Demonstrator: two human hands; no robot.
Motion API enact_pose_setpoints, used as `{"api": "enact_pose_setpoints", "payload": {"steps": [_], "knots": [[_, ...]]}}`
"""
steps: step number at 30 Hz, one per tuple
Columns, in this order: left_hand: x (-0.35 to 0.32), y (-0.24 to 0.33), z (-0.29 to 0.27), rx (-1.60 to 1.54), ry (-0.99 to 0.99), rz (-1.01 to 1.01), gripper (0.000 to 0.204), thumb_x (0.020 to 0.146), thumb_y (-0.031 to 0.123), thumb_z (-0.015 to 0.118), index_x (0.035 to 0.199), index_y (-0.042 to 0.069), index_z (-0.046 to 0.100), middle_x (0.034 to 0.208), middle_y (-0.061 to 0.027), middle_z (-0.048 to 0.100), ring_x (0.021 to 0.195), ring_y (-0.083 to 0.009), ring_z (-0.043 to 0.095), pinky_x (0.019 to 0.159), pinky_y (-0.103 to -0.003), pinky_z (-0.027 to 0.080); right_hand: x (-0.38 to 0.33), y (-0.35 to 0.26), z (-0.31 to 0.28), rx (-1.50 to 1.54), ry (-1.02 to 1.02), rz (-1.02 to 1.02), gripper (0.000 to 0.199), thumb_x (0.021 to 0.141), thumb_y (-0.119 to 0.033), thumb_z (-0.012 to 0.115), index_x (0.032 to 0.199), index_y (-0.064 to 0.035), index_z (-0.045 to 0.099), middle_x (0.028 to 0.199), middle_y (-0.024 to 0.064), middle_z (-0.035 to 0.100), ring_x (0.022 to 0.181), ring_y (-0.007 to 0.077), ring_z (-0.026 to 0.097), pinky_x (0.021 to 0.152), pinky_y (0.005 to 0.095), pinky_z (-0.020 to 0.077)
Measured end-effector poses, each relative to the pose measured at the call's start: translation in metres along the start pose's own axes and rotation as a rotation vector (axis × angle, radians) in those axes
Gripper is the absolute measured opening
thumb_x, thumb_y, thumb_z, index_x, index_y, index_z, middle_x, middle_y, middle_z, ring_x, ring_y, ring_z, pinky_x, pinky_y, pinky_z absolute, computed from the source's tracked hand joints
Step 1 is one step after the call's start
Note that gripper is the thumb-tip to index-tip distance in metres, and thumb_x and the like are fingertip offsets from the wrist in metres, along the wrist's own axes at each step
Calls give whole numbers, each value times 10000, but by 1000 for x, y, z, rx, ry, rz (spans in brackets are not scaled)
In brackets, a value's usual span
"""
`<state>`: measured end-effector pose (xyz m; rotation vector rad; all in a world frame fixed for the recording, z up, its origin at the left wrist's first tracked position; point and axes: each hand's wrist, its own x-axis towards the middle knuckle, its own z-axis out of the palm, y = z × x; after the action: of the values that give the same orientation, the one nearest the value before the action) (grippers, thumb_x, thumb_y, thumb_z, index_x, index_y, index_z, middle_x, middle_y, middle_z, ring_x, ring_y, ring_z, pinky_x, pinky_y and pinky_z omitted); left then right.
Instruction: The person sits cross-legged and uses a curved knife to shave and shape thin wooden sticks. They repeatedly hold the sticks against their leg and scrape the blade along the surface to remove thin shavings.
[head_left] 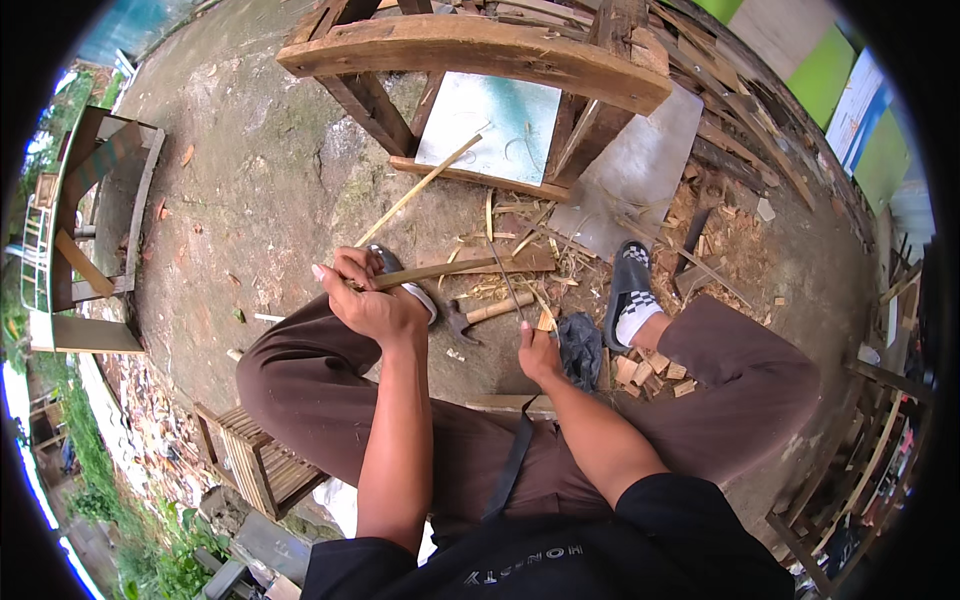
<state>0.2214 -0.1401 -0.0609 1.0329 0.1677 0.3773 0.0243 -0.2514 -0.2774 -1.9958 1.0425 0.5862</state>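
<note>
My left hand (372, 305) is closed round a brown strip of bamboo or wood (440, 271), which points to the right across my front. A thinner pale strip (420, 190) slants up and away from the same fingers; whether the two are joined is hidden. My right hand (540, 354) grips a thin, dark, knife-like blade (506, 285) that points away from me, its tip near the brown strip's far end. The fingers cover its handle. Between my feet lies a hammer (500, 307) with a pale wooden handle, beside a flat wooden board (535, 262).
A heavy wooden frame (480, 50) stands ahead, with a whitish sheet (490, 125) inside it. Shavings and a crumpled black plastic bag (580, 350) lie by my right foot. Wood offcuts (645, 372) are scattered there. Long planks (740, 130) are piled at far right.
</note>
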Motion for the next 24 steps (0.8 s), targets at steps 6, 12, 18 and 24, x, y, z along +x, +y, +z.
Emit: {"api": "enact_pose_setpoints", "payload": {"steps": [6,12,18,24], "knots": [[-2,6,3,-46,28,-118,470,1097,357,340,697,111,337,666,-15,358,523,-112,312,470,-246,270,25,2,2,167,-43,227,687,1039,-538,350,1035,62,685,1087,332,665,1078,500,618,926,553,481],[-9,0,-12,-122,-71,-122,447,1094,334,319,702,120,316,657,-14,353,511,-105,279,450,-241,235,-3,-41,-9,224,-75,-260,617,1046,-505,358,1034,11,696,973,321,674,1007,523,617,881,542,494],[-6,4,-6,-84,54,-98,427,1089,317,309,704,132,292,654,-3,328,500,-104,261,448,-248,228,11,12,18,180,51,84,671,1041,-533,363,950,54,674,913,300,687,954,503,645,851,549,500],[-8,2,2,-40,153,-80,446,1089,386,332,728,126,305,692,-18,348,536,-118,284,469,-246,247,20,-5,18,271,-42,12,716,1043,-558,343,898,66,664,914,307,684,971,498,641,836,554,477]]}}
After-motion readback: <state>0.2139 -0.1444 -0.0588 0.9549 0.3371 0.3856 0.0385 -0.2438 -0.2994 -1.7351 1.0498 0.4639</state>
